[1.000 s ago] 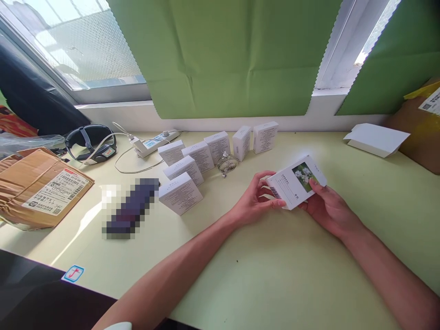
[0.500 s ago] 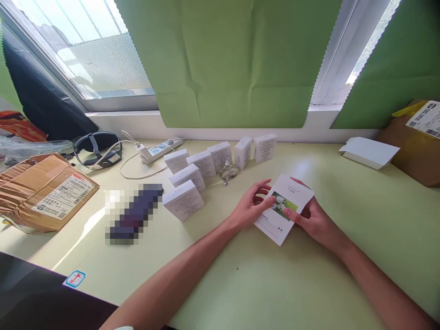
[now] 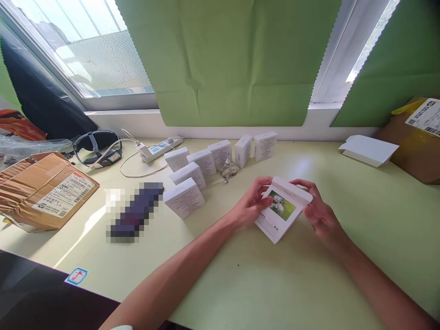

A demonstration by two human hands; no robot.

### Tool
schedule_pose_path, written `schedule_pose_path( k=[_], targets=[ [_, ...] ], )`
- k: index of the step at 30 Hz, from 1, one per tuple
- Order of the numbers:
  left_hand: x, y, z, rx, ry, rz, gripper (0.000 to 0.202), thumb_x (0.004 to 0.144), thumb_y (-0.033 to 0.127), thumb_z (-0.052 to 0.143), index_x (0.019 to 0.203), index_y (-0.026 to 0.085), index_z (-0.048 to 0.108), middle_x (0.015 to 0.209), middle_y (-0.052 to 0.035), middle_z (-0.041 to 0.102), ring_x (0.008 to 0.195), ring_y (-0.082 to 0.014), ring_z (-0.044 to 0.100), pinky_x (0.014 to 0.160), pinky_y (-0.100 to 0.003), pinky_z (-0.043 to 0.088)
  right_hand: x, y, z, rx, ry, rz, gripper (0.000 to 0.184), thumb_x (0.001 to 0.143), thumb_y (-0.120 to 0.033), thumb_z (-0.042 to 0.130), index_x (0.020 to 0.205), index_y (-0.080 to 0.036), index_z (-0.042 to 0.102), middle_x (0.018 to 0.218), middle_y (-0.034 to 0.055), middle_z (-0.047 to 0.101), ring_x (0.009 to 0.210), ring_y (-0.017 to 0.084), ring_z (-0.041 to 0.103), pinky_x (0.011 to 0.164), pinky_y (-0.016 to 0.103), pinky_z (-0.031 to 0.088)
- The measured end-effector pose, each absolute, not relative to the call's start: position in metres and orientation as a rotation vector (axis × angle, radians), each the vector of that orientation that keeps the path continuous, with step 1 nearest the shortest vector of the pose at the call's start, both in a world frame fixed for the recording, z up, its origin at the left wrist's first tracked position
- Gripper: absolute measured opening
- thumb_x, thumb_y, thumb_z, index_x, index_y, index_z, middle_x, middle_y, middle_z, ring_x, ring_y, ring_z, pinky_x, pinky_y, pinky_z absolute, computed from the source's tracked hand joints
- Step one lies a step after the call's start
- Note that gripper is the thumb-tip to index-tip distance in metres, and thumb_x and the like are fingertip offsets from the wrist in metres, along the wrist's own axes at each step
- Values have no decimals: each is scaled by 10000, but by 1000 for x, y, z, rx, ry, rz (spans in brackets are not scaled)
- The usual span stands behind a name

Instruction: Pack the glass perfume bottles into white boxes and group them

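Observation:
A white carton (image 3: 279, 217) with a white-flower picture and printed lines tilts above the table between my two hands, a folded edge along its top. My left hand (image 3: 255, 201) grips its left side, thumb on the picture and fingers behind. My right hand (image 3: 319, 208) is closed at its upper right corner, index finger along the top edge; its thumb is partly hidden. To the left stand several small white printed boxes (image 3: 184, 198). A clear glass-like trinket (image 3: 228, 170) lies in front of them.
A dark pixelated object (image 3: 137, 213) lies left of the boxes. Further left are an opened brown carton (image 3: 51, 192), a headband device (image 3: 98, 149) and a power strip (image 3: 161, 149) with a white cable. A white folded card box (image 3: 369, 150) and a taped carton (image 3: 412, 146) stand at right.
The top of the white carton has folded over, showing a bent edge. My right thumb has left the picture, and my right hand has moved to the upper right corner.

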State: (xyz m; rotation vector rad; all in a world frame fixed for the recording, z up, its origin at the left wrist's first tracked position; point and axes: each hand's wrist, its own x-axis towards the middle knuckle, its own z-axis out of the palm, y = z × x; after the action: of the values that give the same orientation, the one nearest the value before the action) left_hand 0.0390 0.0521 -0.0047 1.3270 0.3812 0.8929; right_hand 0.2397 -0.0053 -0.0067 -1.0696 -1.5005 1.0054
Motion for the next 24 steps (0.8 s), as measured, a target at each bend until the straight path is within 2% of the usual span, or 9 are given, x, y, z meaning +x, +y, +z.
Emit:
schedule_pose_path(
  k=[3, 7, 10, 14, 17, 19, 20, 22, 24],
  targets=[
    [34, 53, 6, 1228, 384, 885, 301, 811, 319, 732, 1054, 258, 564, 1231, -60, 546, 1119, -205, 547, 849, -309, 497, 239, -2, -5, -1033, -1348, 1077, 502, 929, -646, 357, 960, -303, 723, 1297, 54, 489, 1152, 300, 524, 779, 373, 527],
    [29, 54, 14, 1254, 416, 931, 207, 770, 303, 765, 877, 197, 623, 1283, -68, 487, 1074, -207, 552, 838, -312, 493, 233, -7, 6, -1088, -1355, 982, 225, 908, -493, 559, 826, -307, 653, 1146, 70, 556, 1216, 313, 466, 720, 361, 499],
    [29, 53, 13, 1401, 435, 922, 165, 833, 339, 699, 873, 186, 653, 1296, -87, 426, 1105, -223, 531, 839, -322, 506, 234, -11, 14, -1021, -1397, 907, 213, 900, -455, 589, 747, -316, 641, 999, 76, 541, 1209, 325, 457, 801, 415, 498],
    [32, 51, 10, 1672, 482, 967, 135, 904, 322, 607, 922, 205, 672, 1241, -101, 434, 1249, -246, 437, 917, -338, 494, 244, -10, 14, -1013, -1420, 898, 288, 877, -419, 626, 623, -284, 639, 1195, 58, 484, 1096, 306, 505, 856, 457, 488],
    [33, 50, 10, 1693, 510, 993, 162, 927, 331, 570, 962, 207, 669, 1232, -104, 456, 1207, -232, 484, 944, -352, 488, 248, -11, 13, -1021, -1432, 937, 289, 834, -368, 680, 585, -264, 576, 1243, 43, 482, 1129, 311, 501, 862, 444, 501],
    [33, 48, 12, 1677, 521, 981, 187, 918, 353, 584, 1018, 216, 661, 1219, -103, 487, 1182, -231, 509, 970, -363, 474, 246, -12, 15, -1014, -1467, 997, 152, 816, -363, 695, 707, -295, 613, 1325, 27, 463, 1194, 321, 491, 896, 447, 505],
    [32, 47, 14, 1671, 523, 964, 219, 904, 367, 603, 1064, 226, 651, 1224, -101, 500, 1179, -233, 514, 992, -371, 459, 244, -13, 17, -1012, -1491, 1043, 75, 809, -363, 700, 841, -332, 640, 1380, 17, 441, 1241, 326, 475, 934, 455, 495],
    [31, 44, 17, 1643, 518, 918, 340, 864, 424, 645, 1151, 244, 617, 1268, -96, 509, 1183, -246, 517, 1025, -384, 427, 240, -15, 21, -1010, -1524, 1147, 393, 804, -380, 702, 1174, -413, 573, 1480, 7, 391, 1341, 332, 411, 1031, 487, 438],
    [30, 41, 21, 1576, 490, 883, 454, 833, 536, 641, 1179, 247, 590, 1297, -92, 518, 1174, -262, 520, 1009, -387, 423, 235, -16, 25, -1017, -1549, 1216, 647, 797, -409, 703, 1379, -442, 422, 1544, 6, 354, 1422, 327, 320, 1115, 517, 348]
  ],
)
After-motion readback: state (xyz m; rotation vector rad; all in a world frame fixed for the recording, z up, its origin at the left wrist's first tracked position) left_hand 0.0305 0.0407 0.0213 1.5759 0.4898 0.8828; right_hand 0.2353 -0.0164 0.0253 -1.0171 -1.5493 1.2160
